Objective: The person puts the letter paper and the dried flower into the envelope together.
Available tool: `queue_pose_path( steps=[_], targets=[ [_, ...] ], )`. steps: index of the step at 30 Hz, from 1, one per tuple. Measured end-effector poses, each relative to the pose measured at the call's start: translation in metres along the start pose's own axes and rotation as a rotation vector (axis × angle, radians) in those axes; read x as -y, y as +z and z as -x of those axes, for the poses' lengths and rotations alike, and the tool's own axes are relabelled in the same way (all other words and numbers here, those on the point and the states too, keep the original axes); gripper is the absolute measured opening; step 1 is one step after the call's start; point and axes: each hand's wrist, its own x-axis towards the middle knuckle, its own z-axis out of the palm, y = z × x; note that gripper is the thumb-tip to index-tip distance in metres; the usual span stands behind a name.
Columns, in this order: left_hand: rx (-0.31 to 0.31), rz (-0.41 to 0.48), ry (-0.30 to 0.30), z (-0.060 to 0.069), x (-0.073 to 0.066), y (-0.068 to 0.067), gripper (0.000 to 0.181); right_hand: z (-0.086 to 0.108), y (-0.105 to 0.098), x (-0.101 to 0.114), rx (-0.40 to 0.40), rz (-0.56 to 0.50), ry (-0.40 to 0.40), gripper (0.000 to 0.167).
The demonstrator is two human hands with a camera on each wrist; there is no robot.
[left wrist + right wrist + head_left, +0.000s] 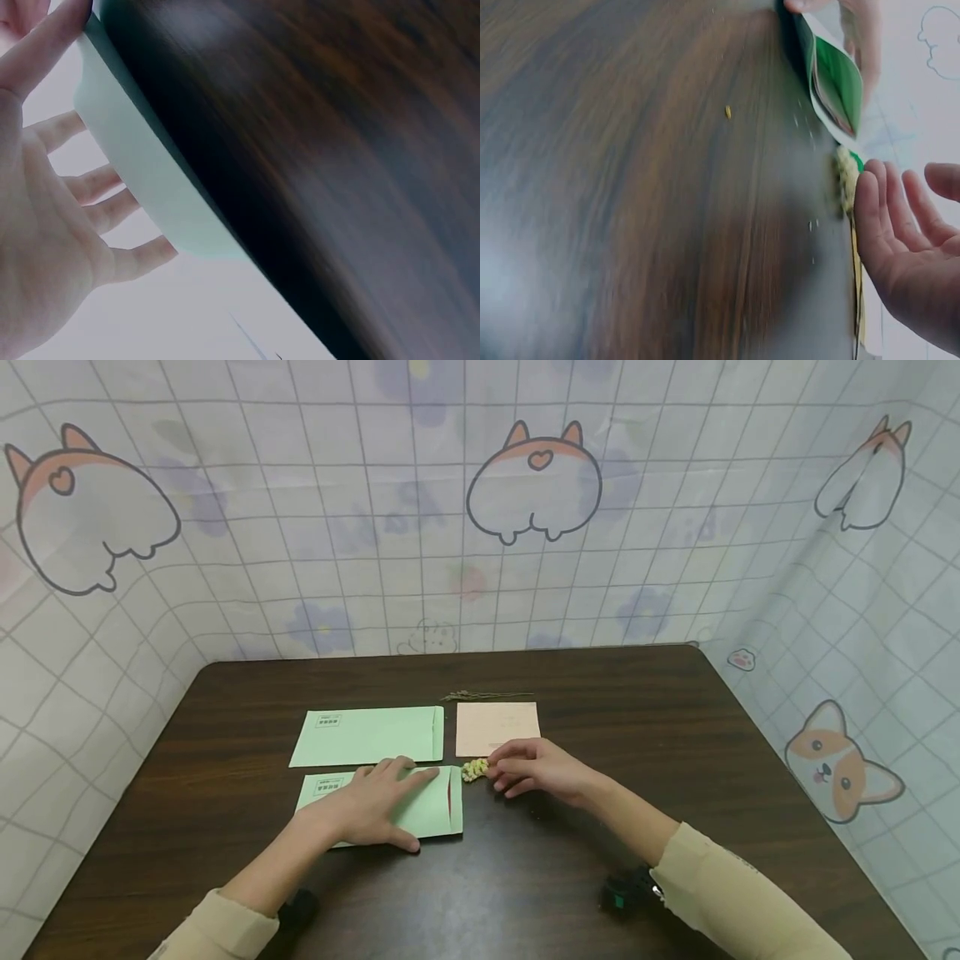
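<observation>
My left hand [375, 806] lies with fingers spread on the nearer pale green envelope [438, 814], its thumb by the near edge. The right wrist view shows this envelope's mouth [838, 82] gaping at the right end, with something flat and reddish inside. Just beyond that mouth is a dried yellow-green flower cluster [474, 769]; its thin stem [856, 292] runs along the table beneath my right hand [542, 770]. The right fingers [900, 210] are gently bent beside the flower head, and the thumb stands apart from them.
A second pale green envelope [375, 739] lies farther back. Beside it is a pinkish card [495, 727], with a thin dried sprig [487, 696] behind. Small crumbs [728, 112] dot the dark wooden table [637, 710]. A dark device [618, 893] is near the right wrist.
</observation>
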Motion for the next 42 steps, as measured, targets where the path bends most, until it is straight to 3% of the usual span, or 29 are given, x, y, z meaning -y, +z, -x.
queue_pose_path(
  steps=[23,30,42],
  targets=[
    [0.009,0.018,-0.001,0.006,0.005,-0.003,0.101,0.024,-0.059,-0.004,-0.185,0.172,0.034,0.034],
    [0.013,0.012,-0.009,0.006,0.008,-0.002,0.102,0.026,-0.064,-0.005,-0.247,0.245,0.060,0.032],
    [0.019,0.015,-0.014,0.007,0.008,-0.002,0.101,0.023,-0.060,-0.014,-0.311,0.450,0.021,0.016]
  ],
)
